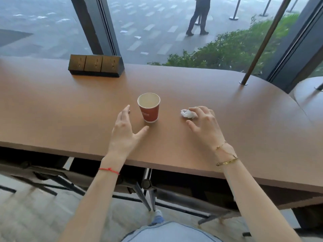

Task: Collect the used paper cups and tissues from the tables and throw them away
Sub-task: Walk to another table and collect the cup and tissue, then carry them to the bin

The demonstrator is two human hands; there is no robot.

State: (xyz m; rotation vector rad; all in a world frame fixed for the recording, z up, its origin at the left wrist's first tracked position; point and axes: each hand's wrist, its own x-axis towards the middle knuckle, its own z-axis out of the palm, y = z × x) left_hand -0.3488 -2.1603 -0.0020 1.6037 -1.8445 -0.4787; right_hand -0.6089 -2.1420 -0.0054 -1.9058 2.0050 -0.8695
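A red paper cup [149, 109] with a white rim stands upright near the middle of the brown wooden table [70, 105]. My left hand [124, 131] hovers just left of the cup, fingers spread, thumb close to the cup's base but apart from it. A crumpled white tissue [187, 114] lies to the right of the cup. My right hand [204, 124] is spread over the tissue's right side, its fingertips at or on the tissue, not closed around it.
A black socket block [95, 65] sits at the table's far left edge by the window. A thin metal pole [258, 49] rises from the table at the far right. Chairs [52, 173] are tucked under the near edge. A person stands outside the glass.
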